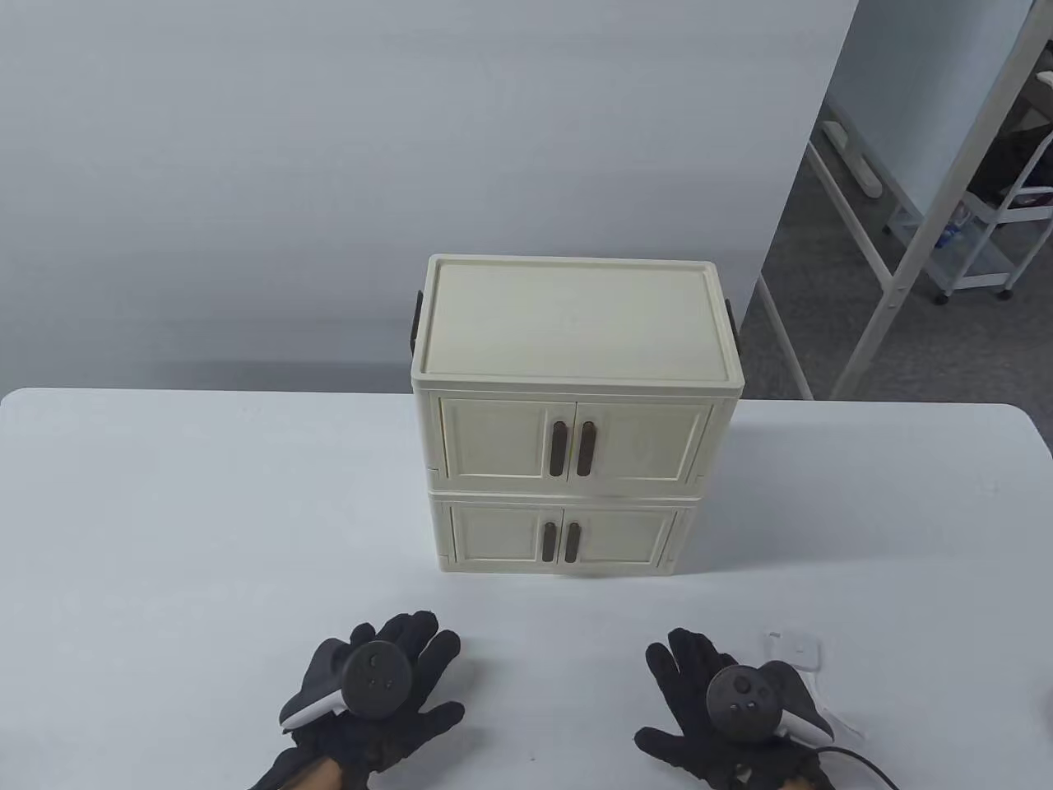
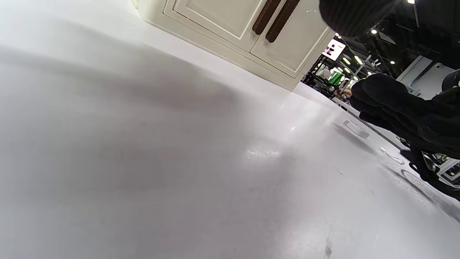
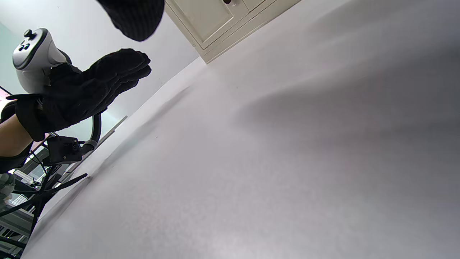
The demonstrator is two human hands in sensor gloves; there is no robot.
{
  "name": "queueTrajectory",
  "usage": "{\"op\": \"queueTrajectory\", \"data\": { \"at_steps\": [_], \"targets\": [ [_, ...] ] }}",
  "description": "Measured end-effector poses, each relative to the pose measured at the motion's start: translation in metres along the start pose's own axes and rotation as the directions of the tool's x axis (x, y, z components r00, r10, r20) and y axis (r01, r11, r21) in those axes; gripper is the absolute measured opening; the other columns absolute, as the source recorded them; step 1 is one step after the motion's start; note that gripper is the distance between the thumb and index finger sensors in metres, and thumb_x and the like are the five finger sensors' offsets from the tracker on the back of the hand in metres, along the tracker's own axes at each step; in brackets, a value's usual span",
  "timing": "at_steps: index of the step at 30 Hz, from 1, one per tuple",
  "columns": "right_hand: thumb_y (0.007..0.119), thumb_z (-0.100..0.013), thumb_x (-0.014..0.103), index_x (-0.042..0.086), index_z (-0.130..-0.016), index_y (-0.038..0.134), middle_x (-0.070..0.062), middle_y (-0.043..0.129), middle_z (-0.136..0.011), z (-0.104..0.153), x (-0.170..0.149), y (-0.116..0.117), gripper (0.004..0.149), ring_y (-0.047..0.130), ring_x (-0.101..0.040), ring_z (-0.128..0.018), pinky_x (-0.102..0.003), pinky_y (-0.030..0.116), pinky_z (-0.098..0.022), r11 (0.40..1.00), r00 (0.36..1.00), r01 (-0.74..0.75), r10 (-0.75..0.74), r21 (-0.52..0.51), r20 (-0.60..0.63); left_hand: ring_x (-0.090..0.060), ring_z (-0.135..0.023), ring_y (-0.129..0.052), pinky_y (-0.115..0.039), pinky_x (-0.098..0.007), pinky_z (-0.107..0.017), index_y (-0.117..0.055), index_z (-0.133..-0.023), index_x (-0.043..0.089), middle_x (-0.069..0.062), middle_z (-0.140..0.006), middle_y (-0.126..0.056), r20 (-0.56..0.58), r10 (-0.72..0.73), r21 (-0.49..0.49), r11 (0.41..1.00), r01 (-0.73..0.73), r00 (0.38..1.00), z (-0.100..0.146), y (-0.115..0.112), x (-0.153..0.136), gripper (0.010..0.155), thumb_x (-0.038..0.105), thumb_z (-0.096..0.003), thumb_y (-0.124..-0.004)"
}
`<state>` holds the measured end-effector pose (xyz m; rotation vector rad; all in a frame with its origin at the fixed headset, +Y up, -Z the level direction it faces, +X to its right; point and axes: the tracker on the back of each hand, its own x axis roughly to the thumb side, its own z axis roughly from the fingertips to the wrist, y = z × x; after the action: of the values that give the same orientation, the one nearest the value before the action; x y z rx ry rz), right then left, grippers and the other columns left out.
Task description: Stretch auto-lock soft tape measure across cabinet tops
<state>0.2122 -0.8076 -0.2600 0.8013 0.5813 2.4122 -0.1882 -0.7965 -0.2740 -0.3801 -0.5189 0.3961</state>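
Observation:
Two cream cabinets are stacked in the middle of the white table [image 1: 164, 535], doors shut; the upper one's flat top [image 1: 572, 321] is bare. A small white square tape measure [image 1: 794, 650] lies on the table just right of my right hand and also shows in the left wrist view [image 2: 355, 128]. My left hand [image 1: 403, 666] is at the front left, fingers spread, holding nothing. My right hand [image 1: 691, 683] is at the front right, fingers spread, empty, with the tape measure beside its tracker. Each hand shows flat above the table in the other's wrist view [image 2: 395, 111] [image 3: 90, 90].
A black cable [image 1: 864, 757] runs off the front right edge. The lower cabinet's front [image 2: 222, 21] stands a hand's length beyond my fingers. White metal racks [image 1: 921, 247] stand on the floor beyond the table's back right corner.

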Motion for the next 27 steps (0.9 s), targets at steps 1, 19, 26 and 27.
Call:
{"op": "queueTrajectory", "data": {
  "at_steps": [1,19,26,27],
  "targets": [
    [0.062,-0.066,0.051,0.009,-0.107,-0.005,-0.034,-0.016,-0.1,0.0,0.0,0.0,0.09,-0.014,-0.061,-0.089,-0.081,0.001,-0.059,1.0,1.0,0.0,0.0,-0.001,-0.001,-0.041,-0.11,-0.007,-0.003,-0.073,-0.065,-0.016,-0.112,0.03,-0.008,-0.117,-0.003,-0.001,0.002,0.001,1.0,-0.002,1.0,0.0,0.0,0.0,0.083,0.067,-0.0529,-0.061],
    [0.066,-0.064,0.053,-0.002,-0.113,0.016,-0.041,0.01,-0.107,0.036,-0.035,-0.058,0.089,0.008,-0.064,-0.093,-0.079,0.015,-0.065,0.848,0.9,-0.273,0.057,-0.455,-0.433,-0.042,-0.11,-0.008,-0.004,-0.073,-0.066,-0.016,-0.112,0.03,-0.008,-0.117,-0.004,-0.001,0.008,0.004,1.0,-0.008,1.0,0.001,0.001,-0.002,0.083,0.067,-0.0528,-0.06],
    [0.065,-0.064,0.055,-0.008,-0.113,0.024,-0.045,0.03,-0.105,0.05,-0.09,-0.066,0.09,0.031,-0.066,-0.089,-0.074,0.034,-0.068,0.857,0.602,-0.459,0.105,-0.235,-0.792,-0.042,-0.11,-0.008,-0.004,-0.073,-0.066,-0.016,-0.112,0.03,-0.008,-0.117,-0.004,0.005,0.003,0.019,1.0,-0.003,1.0,0.001,0.004,-0.001,0.083,0.068,-0.0528,-0.06],
    [0.065,-0.064,0.055,-0.009,-0.113,0.028,-0.045,0.035,-0.105,0.049,-0.094,-0.064,0.088,0.036,-0.065,-0.088,-0.074,0.038,-0.067,0.851,0.585,-0.473,0.108,-0.23,-0.804,-0.042,-0.11,-0.009,-0.004,-0.073,-0.066,-0.016,-0.112,0.03,-0.008,-0.117,-0.004,0.006,0.005,0.024,1.0,-0.005,1.0,0.002,0.005,-0.001,0.083,0.068,-0.0527,-0.06]
  ]
}}
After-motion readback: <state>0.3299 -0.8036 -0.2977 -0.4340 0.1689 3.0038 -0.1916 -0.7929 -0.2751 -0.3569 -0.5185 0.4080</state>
